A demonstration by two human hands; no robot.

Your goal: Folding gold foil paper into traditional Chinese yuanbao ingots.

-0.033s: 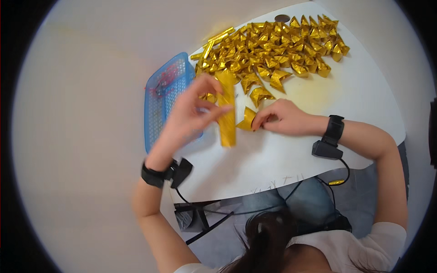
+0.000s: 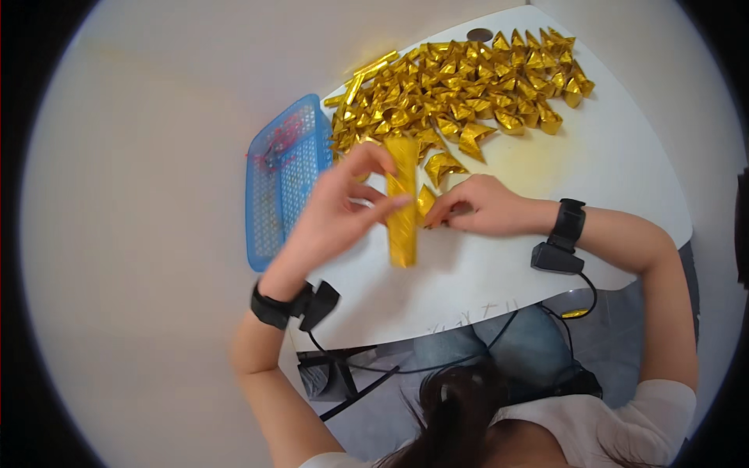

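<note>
My left hand [image 2: 335, 214] holds a long, narrow stack of gold foil paper [image 2: 402, 226] upright between thumb and fingers, just above the white table [image 2: 616, 179]. My right hand [image 2: 484, 207] rests on the table right of the stack. Its fingertips pinch a small folded gold piece [image 2: 426, 200] that touches the stack's edge. Two more folded gold pieces [image 2: 443, 164] lie just beyond the hands.
A large pile of folded gold paper ingots [image 2: 476, 78] covers the far part of the table. A blue plastic mesh basket [image 2: 282, 183] stands at the table's left edge. Both wrists wear black bands with cables [image 2: 558, 257] trailing off the near edge.
</note>
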